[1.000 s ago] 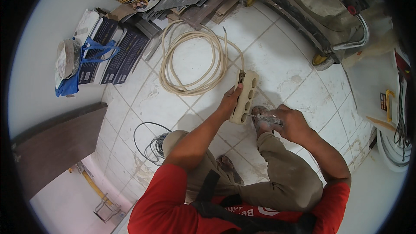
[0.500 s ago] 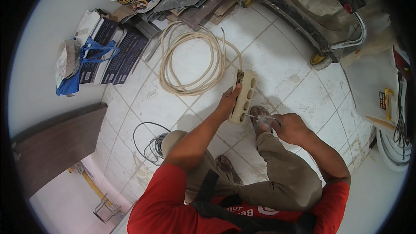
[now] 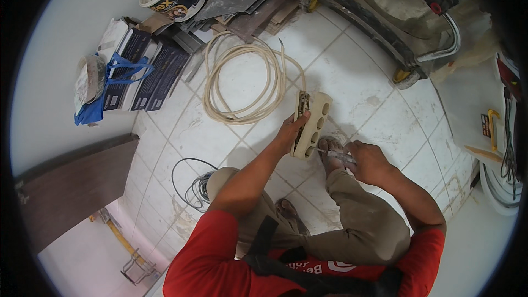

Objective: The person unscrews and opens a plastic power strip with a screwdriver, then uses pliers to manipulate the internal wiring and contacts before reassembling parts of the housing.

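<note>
My left hand (image 3: 291, 132) grips a beige four-socket power strip (image 3: 320, 111) along its left side, where an opening shows inner parts. The strip is held upright in the picture, a beige cord leading from its far end to a loose coil (image 3: 213, 99) on the tiled floor. My right hand (image 3: 368, 159) is closed round the clear, dirty handle of a screwdriver (image 3: 344, 157), whose shaft reaches the strip's lowest socket; whether the tip is inside, I cannot tell exactly. My sandaled foot (image 3: 331, 148) is just beneath the tool.
Stacked boxes (image 3: 157, 77) with a blue bag, a bucket (image 3: 173, 3) and loose boards (image 3: 242, 5) line the back. A wheeled trolley (image 3: 374, 27) stands back right. A grey cable coil (image 3: 195, 187) lies by my left knee. A brown door (image 3: 77, 181) is at left.
The left side of the strip shows a wider opening with inner parts exposed than before. My right hand has shifted slightly on the screwdriver. The view has moved a little.
</note>
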Motion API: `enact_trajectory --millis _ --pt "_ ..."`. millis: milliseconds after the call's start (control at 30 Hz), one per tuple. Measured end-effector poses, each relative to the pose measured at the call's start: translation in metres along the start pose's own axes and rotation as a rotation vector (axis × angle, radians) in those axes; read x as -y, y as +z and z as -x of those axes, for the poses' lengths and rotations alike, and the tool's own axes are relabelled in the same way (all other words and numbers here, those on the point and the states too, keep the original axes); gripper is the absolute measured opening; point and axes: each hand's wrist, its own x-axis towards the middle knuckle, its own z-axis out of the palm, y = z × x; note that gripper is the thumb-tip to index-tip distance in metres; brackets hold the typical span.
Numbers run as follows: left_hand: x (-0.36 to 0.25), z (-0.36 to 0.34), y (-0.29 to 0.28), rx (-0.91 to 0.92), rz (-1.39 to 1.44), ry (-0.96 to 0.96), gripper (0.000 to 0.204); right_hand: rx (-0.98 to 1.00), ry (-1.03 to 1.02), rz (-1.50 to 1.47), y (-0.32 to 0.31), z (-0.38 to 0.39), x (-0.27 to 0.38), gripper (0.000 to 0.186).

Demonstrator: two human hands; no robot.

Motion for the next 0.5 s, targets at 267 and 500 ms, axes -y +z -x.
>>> enact_trajectory --millis 267,500 --pt "0.016 -0.009 -0.011 -0.021 -0.03 0.006 0.055 0.0 -0.002 -0.156 0.012 0.006 -0.028 0.051" --pt "0.029 -0.022 -0.025 -0.012 -0.041 -0.085 0.064 -0.055 -0.19 -0.15 0.055 -0.021 -0.065 0.054"
